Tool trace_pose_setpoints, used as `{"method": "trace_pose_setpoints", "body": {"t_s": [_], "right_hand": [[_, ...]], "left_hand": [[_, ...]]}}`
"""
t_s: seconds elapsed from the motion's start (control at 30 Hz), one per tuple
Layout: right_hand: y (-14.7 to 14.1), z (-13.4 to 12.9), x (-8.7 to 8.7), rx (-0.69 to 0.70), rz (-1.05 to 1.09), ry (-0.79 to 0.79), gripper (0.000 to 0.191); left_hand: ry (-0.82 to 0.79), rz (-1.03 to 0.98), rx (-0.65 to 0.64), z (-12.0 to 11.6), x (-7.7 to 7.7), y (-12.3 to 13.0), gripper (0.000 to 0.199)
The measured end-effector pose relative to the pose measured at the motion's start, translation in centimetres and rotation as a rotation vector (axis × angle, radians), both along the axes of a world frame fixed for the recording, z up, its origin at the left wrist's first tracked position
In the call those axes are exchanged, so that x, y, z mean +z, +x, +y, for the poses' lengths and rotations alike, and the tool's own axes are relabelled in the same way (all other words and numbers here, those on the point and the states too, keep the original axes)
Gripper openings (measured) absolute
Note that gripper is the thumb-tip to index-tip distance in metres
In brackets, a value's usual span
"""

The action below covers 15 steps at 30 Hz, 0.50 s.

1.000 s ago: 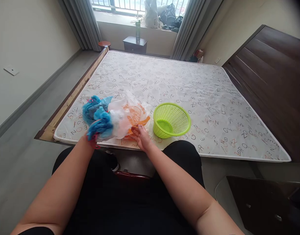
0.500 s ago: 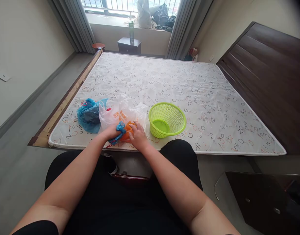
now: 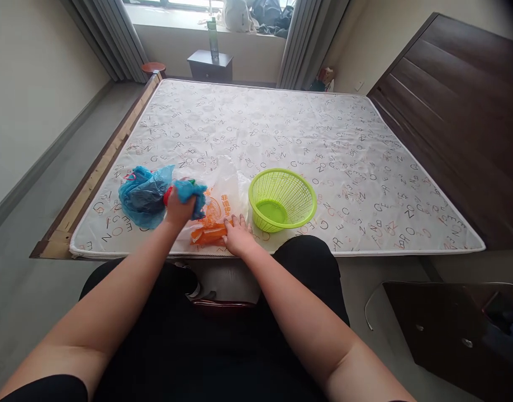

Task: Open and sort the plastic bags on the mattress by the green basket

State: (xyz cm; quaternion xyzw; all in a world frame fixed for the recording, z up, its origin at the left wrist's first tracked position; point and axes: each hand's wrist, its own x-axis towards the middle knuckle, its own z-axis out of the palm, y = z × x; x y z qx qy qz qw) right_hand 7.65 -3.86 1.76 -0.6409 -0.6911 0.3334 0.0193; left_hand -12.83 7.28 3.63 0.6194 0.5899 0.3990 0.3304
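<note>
My left hand [image 3: 181,210] is closed around a crumpled blue plastic bag [image 3: 190,191], held above a white plastic bag with orange print. Something red [image 3: 167,195] shows beside those fingers; its kind is unclear. The white plastic bag [image 3: 223,181] lies spread on the mattress, its orange part [image 3: 207,233] near the front edge. My right hand [image 3: 240,235] rests on that bag, palm down with fingers spread. A larger blue plastic bag [image 3: 142,196], bunched up, sits left of my left hand. To the right stands an upright green basket [image 3: 253,202], with only its own mesh and base visible inside.
The mattress [image 3: 357,184] with printed letters spreads ahead, a wooden bed frame [image 3: 109,162] along its left and a dark headboard [image 3: 453,111] at right. A nightstand [image 3: 210,67] with a bottle [image 3: 213,40] stands beyond. A dark cabinet [image 3: 441,324] is at lower right.
My left hand has lifted the crumpled blue bag up and to the left. The white bag lies flatter, with more print showing. My right hand stays on it; the view has shifted slightly.
</note>
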Motion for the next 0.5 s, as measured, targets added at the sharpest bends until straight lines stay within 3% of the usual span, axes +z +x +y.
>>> {"method": "trace_pose_setpoints", "body": {"t_s": [0.07,0.13,0.2,0.3,0.4,0.5], "right_hand": [[-0.1,0.0,0.0,0.002,-0.009,-0.017,0.076],[-0.3,0.0,-0.1,0.013,-0.026,-0.033,0.073],[-0.5,-0.3,-0.2,0.035,-0.036,-0.043,0.07],[-0.9,-0.8,-0.4,0.08,-0.033,-0.04,0.067],[-1.1,-1.1,-0.5,0.107,-0.03,-0.014,0.064],[-1.0,-1.1,-0.5,0.105,-0.027,-0.008,0.062]], "left_hand": [[0.109,0.376,-0.114,-0.2,-2.4,1.9,0.054],[-0.009,0.663,-0.265,-0.4,-5.3,3.4,0.061],[-0.154,0.841,-0.35,-0.4,-8.1,4.0,0.069],[-0.272,0.964,-0.364,0.2,-11.3,3.7,0.078],[-0.319,0.997,-0.392,1.2,-12.5,3.0,0.094],[-0.335,0.959,-0.408,2.3,-12.0,2.7,0.099]]}}
